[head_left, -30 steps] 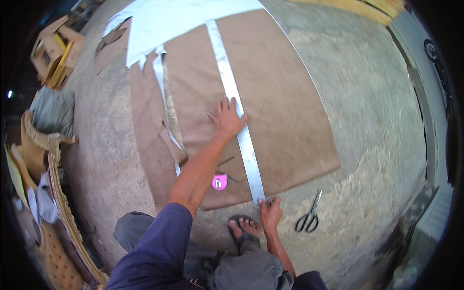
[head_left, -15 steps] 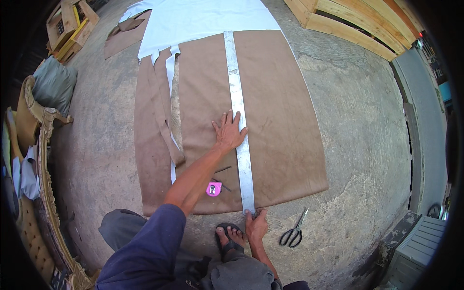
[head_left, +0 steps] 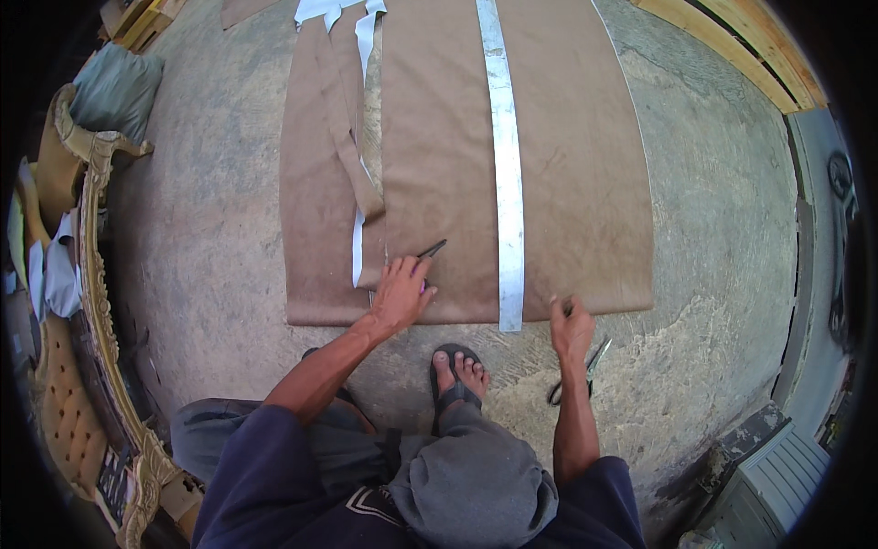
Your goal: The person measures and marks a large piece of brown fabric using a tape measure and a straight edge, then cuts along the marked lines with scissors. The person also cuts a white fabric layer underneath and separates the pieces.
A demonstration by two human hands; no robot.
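A large piece of brown fabric (head_left: 439, 165) lies on the concrete, with a long metal straightedge (head_left: 506, 174) across it. On the left part of the cloth, my left hand (head_left: 395, 297) is closed over a pink tape measure (head_left: 423, 285), mostly hidden by the fingers. Just beyond the fingertips lies a slim dark pen-like tool (head_left: 432, 248). My right hand (head_left: 572, 329) is closed at the near edge of the fabric, right of the straightedge and apart from it; what its fingers hold cannot be made out. Scissors (head_left: 596, 359) lie on the floor, partly behind my right forearm.
Loose brown strips (head_left: 352, 156) with white backing lie along a slit at the left. A carved gilt furniture frame (head_left: 91, 274) and a grey stuffed bag (head_left: 119, 91) stand at far left. Wooden planks (head_left: 732, 41) are at upper right, a grey slatted box (head_left: 768, 485) at lower right.
Both hands have left the straightedge. My left hand came back toward me onto the tape measure; my right hand moved right along the fabric edge. The view shifted nearer to my body.
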